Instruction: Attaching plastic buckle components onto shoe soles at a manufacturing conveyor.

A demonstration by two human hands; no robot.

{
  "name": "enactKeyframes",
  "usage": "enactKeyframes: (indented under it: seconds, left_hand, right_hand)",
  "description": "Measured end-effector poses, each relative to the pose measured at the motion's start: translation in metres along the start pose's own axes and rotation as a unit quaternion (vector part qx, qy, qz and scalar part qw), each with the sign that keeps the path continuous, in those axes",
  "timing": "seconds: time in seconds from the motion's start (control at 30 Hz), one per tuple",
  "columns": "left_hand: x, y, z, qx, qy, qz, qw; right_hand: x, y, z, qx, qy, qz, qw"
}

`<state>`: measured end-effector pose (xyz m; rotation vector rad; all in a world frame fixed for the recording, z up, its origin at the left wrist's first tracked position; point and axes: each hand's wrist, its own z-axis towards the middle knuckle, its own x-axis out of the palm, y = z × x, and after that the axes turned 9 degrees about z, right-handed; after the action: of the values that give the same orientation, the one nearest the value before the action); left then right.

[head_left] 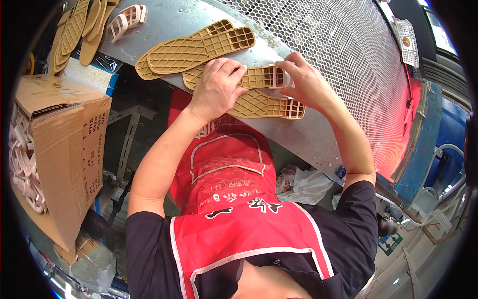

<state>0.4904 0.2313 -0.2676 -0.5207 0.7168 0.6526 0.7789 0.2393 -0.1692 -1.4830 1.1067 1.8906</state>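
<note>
Over on the far left, a brown cardboard box [64, 144] standing open on its side, stuffed with pale pink strap pieces [22, 164]. Up top left, a leaning stack of tan soles [74, 30], and just beside it on the grey table [169, 20] 1 loose pale pink strap piece [127, 19]. Sweeping across the upper right, a perforated metal mesh [348, 45], glowing red along its right edge. Beyond that, a blue machine frame [423, 144] with pale hoses [448, 149]. Down under the table edge, crumpled clear plastic bags [303, 184]. Front and centre, a red apron [234, 199] trimmed in white over a black shirt [144, 249].
</note>
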Motion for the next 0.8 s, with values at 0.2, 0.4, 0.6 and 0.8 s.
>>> enactKeyframes:
  seconds: [0.2, 0.4, 0.6, 0.8]
  left_hand:
    - [0.004, 0.000, 0.002, -0.004, 0.004, -0.007, 1.000]
    - [0.004, 0.002, 0.002, -0.004, 0.001, -0.010, 1.000]
    - [0.006, 0.000, -0.003, -0.012, 0.026, -0.016, 0.999]
    - [0.005, -0.001, 0.002, -0.007, 0.001, -0.020, 1.000]
  right_hand:
    - [0.014, -0.014, 0.005, -0.019, -0.020, 0.014, 1.000]
    - [0.020, -0.012, 0.004, 0.001, -0.038, 0.038, 0.999]
    - [0.016, 0.006, 0.004, 0.029, -0.020, 0.012, 0.999]
    - [0.014, 0.012, 0.008, 0.040, -0.017, -0.004, 0.999]
